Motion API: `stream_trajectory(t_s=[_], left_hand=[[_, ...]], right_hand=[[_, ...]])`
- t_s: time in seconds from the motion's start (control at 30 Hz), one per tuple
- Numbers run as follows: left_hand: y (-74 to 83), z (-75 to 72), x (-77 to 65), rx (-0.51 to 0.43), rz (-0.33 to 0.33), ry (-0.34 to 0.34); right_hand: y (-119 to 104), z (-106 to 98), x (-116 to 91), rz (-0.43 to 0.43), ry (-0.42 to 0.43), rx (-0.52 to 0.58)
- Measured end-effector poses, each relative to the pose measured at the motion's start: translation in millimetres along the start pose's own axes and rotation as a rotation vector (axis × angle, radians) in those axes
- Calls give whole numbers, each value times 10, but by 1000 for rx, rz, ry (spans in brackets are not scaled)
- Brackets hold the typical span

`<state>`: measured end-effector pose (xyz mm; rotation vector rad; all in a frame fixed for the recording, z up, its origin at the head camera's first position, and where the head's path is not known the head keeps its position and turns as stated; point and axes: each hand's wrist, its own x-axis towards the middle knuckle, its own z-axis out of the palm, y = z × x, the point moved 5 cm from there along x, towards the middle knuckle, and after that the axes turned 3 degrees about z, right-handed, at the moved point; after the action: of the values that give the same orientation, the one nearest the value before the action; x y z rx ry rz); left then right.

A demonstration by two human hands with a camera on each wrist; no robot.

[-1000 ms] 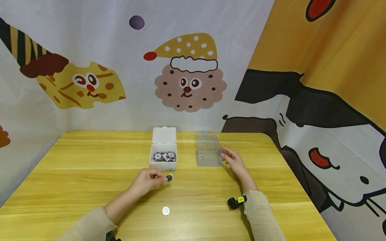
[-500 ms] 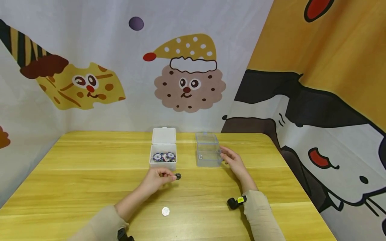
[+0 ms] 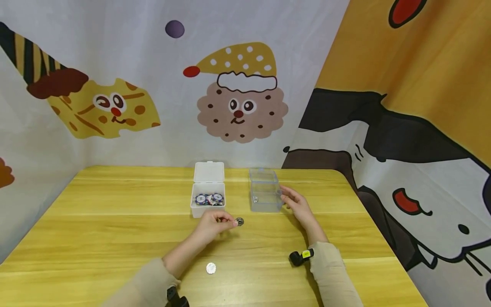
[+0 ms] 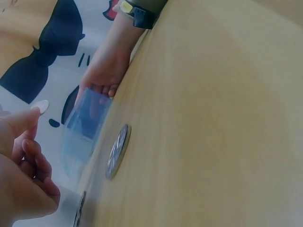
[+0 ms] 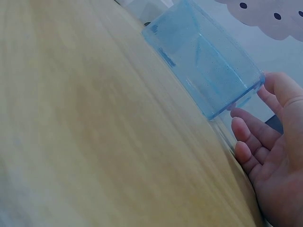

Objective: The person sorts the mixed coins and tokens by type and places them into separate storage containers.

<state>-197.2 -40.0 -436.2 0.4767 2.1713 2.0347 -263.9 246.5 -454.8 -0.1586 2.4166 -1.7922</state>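
Currently the left hand (image 3: 214,226) pinches a coin (image 3: 240,221) by its edge above the table (image 3: 115,230), near the clear box (image 3: 265,205) (the right hand (image 3: 300,209) merely rests loose fingers against that box's side), so a slackening pinch could let the coin fall.

The coin (image 3: 240,221), round, dark and silvery, is pinched at its edge in the left hand (image 3: 215,223), raised in front of the box (image 3: 269,206). Clear and blue-tinted, the box stands upright, lid open behind, right hand (image 3: 299,205) touching its right side.
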Motion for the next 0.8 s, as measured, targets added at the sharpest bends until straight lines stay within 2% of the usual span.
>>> stream_trajectory(t_s=[0.17,0.27,0.47,0.5,0.8], left_hand=[[-154,60,100,9,-26,23],[-196,96,146,11,-17,38],[-154,198,210,-1,-6,53],[-102,216,203,-2,-2,52],[-123,323,324,19,3,60]], right_hand=[[4,3,5,0,-4,1],[4,2,7,-2,2,-1],[7,3,8,1,8,5],[10,4,8,2,6,3],[17,1,10,1,1,3]])
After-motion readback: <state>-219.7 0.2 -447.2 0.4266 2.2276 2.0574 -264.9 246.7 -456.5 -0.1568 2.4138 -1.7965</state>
